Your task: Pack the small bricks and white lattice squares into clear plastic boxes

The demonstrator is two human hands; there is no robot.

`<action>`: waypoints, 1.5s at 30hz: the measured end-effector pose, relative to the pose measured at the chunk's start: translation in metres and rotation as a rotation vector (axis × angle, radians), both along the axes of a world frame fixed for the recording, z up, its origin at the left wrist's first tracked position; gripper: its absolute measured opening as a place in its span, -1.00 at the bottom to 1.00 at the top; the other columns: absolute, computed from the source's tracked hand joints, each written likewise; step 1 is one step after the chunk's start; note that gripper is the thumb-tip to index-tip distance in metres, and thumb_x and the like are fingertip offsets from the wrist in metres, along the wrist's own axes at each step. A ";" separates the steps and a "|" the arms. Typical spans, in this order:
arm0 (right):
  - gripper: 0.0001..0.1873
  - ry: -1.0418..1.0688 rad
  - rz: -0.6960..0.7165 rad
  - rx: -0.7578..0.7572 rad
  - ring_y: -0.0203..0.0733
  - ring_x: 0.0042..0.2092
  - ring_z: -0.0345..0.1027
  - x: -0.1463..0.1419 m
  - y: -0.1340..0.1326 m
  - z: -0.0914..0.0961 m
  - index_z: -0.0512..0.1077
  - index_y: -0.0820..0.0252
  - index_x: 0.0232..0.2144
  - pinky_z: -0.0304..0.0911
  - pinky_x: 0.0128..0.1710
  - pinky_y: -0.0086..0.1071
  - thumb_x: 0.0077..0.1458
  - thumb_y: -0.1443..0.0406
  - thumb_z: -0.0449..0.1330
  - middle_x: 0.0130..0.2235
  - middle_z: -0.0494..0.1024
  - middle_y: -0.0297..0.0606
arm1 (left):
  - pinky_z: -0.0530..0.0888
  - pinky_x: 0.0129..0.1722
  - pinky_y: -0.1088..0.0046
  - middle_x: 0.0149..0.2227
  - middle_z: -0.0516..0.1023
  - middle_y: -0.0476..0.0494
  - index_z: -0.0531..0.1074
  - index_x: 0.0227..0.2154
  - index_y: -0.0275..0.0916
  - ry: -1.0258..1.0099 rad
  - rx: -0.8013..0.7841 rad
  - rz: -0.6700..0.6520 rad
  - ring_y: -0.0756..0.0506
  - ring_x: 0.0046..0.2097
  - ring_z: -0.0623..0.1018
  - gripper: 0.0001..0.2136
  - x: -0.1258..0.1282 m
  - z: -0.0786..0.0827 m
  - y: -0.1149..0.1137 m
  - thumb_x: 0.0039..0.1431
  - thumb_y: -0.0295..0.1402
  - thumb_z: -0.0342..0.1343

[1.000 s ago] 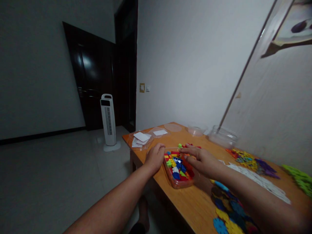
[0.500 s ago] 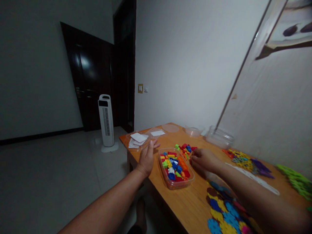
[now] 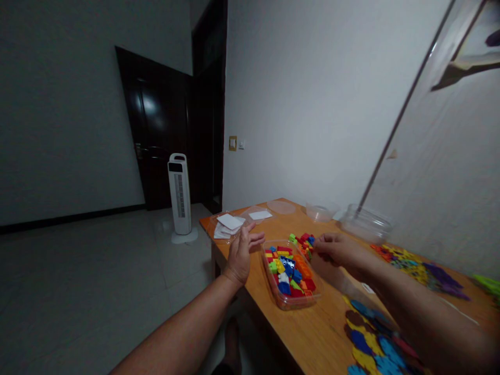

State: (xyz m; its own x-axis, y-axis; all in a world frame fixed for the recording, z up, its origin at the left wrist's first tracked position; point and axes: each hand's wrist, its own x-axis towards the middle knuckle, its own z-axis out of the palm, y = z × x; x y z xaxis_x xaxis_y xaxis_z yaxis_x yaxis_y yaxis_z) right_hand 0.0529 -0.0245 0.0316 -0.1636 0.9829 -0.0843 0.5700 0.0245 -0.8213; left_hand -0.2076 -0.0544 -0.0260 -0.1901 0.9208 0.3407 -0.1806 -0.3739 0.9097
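A clear plastic tub (image 3: 295, 302) full of colourful toy building bricks (image 3: 289, 268) stands near the table's front edge. At its left, my left hand (image 3: 240, 255) is open, fingers stretched toward the far left corner and holding nothing. Beyond the tub's far right corner lies a small pile of loose bricks (image 3: 303, 242). My right hand (image 3: 338, 250) is at the right side of this pile, thumb and fingers pinched together. What sits between those fingertips, if anything, is too small to make out.
White papers (image 3: 230, 223) lie at the table's left corner. Clear containers (image 3: 365, 221) stand along the wall. Flower-shaped plastic pieces (image 3: 375, 344) lie under my right forearm; more coloured pieces (image 3: 422, 271) spread further right. A white tower fan (image 3: 180, 198) stands on the floor.
The view has turned a little left, so everything sits further right in the picture. My right hand stays beside the loose bricks, its fingers now more clearly pinched. My left hand remains open by the tub.
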 end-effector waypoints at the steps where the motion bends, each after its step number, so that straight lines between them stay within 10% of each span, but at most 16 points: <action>1: -0.83 0.088 0.033 -0.011 -0.39 -0.59 0.10 -0.005 -0.004 0.008 0.32 0.16 -0.51 -0.11 -0.61 -0.48 0.00 0.20 0.15 -0.60 0.37 -0.42 | 0.45 0.07 0.16 -0.06 0.61 -0.40 0.33 0.19 -0.36 0.022 0.005 0.012 -0.24 -0.01 0.60 -0.25 -0.001 -0.001 0.000 0.27 0.18 -0.28; 5: -0.87 0.135 0.063 0.063 -0.36 -0.52 0.23 -0.016 -0.005 0.022 0.36 0.18 -0.41 0.00 -0.57 -0.49 0.02 0.22 0.13 -0.53 0.42 -0.39 | 0.42 0.12 0.18 0.02 0.58 -0.31 0.37 0.19 -0.26 0.167 0.017 0.079 -0.21 0.10 0.53 -0.30 -0.004 -0.003 0.000 0.31 0.14 -0.35; 13: -0.94 -0.554 0.041 0.262 -0.26 -0.37 0.33 -0.004 0.028 -0.024 0.44 0.18 -0.46 0.08 -0.41 -0.44 0.01 0.30 0.19 -0.44 0.50 -0.33 | 0.45 0.06 0.14 0.02 0.58 -0.32 0.43 0.13 -0.26 0.193 -0.015 0.070 -0.25 0.09 0.54 -0.25 -0.006 -0.003 0.003 0.28 0.18 -0.39; 24: -0.79 -0.675 0.003 0.211 -0.20 -0.33 0.35 0.002 0.036 -0.046 0.39 0.19 -0.37 0.03 -0.43 -0.43 -0.14 0.32 0.27 -0.36 0.53 -0.25 | 0.36 0.16 0.08 -0.01 0.60 -0.32 0.39 0.16 -0.28 0.084 -0.041 -0.008 -0.27 0.14 0.50 -0.21 -0.007 -0.006 0.006 0.24 0.23 -0.36; 37: -0.77 0.099 0.053 -0.073 -0.38 -0.52 0.09 -0.022 -0.028 0.026 0.41 0.15 -0.33 -0.07 -0.57 -0.49 -0.15 0.28 0.19 -0.52 0.31 -0.44 | 0.41 0.11 0.08 0.11 0.51 -0.35 0.39 0.16 -0.27 0.079 -0.017 0.024 -0.27 0.13 0.51 -0.27 -0.003 -0.001 0.001 0.25 0.20 -0.29; 45: -0.85 0.059 0.082 -0.056 -0.40 -0.53 0.08 -0.020 -0.036 0.019 0.34 0.17 -0.42 -0.04 -0.58 -0.50 -0.14 0.29 0.19 -0.54 0.29 -0.45 | 0.39 0.14 0.08 0.08 0.53 -0.35 0.42 0.14 -0.28 0.144 -0.002 0.027 -0.25 0.09 0.54 -0.29 -0.005 0.000 0.001 0.27 0.18 -0.27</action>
